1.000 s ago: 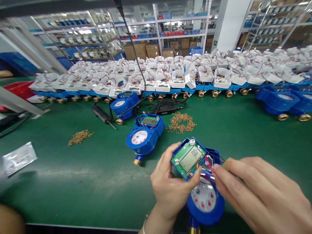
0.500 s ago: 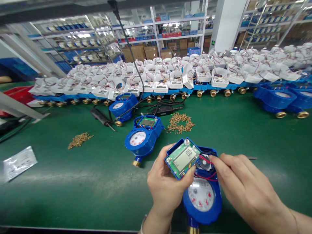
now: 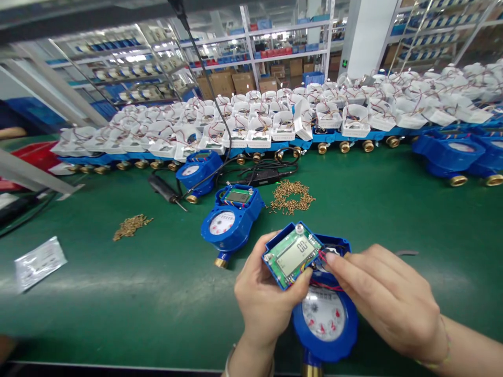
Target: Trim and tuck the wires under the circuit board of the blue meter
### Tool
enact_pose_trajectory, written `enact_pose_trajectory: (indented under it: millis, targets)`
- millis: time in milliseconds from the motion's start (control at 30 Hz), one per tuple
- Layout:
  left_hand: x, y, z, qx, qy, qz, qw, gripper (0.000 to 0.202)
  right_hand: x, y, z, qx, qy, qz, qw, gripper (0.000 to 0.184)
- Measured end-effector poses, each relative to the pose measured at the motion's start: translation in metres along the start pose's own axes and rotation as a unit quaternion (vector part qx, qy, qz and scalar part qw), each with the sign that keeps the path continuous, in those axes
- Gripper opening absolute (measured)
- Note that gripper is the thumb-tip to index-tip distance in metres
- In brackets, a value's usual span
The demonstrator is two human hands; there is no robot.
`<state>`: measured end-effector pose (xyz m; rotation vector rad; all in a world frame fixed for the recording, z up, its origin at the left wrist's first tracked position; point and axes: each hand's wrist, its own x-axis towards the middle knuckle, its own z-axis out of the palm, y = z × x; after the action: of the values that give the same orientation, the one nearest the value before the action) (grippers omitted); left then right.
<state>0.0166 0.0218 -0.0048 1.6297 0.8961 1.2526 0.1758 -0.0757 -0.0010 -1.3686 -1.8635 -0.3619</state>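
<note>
Compared to half a second earlier, not much moved: the left hand [image 3: 267,298] still gripped the green display board [image 3: 293,255] over the blue water meter [image 3: 324,314] at lower centre, while the right hand [image 3: 387,301] had slid its fingertips [image 3: 330,257] left, pinching the red wires [image 3: 323,255] beside the board.

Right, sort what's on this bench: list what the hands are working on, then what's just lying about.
In hand:
left hand
right hand
green display board
blue meter
red wires

Lying about:
second blue meter
screw pile
smaller screw pile
soldering iron
plastic bag
</note>
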Motion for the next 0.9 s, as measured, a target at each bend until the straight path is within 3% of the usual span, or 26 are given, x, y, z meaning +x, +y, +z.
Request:
enact_pose_trajectory:
  millis: [167, 333, 433, 533, 700, 900]
  targets:
    - [-0.002, -0.003, -0.001, 0.001, 0.003, 0.018, 1.000, 0.054, 0.002, 0.011, -0.002, -0.029, -0.009, -0.040, 0.999, 0.031]
    - [-0.002, -0.005, -0.001, 0.028, 0.001, 0.026, 0.999, 0.054, 0.005, 0.013, 0.002, -0.020, 0.048, 0.006, 0.999, 0.025]
    - [-0.002, -0.007, -0.002, 0.044, 0.007, 0.027, 0.999, 0.055, -0.002, 0.011, 0.003, -0.041, 0.008, -0.027, 0.999, 0.027]
    - [-0.003, -0.008, -0.002, 0.044, 0.014, 0.035, 0.998, 0.054, -0.006, 0.006, 0.004, -0.080, -0.030, -0.061, 0.995, 0.029]
    - [-0.002, -0.006, 0.001, 0.013, 0.029, 0.023, 0.999, 0.055, 0.004, -0.010, 0.010, -0.153, -0.012, -0.068, 0.986, 0.028]
    - [0.001, -0.004, 0.002, -0.038, 0.041, -0.010, 0.998, 0.053, 0.009, -0.027, 0.016, -0.183, -0.034, -0.011, 0.983, 0.035]
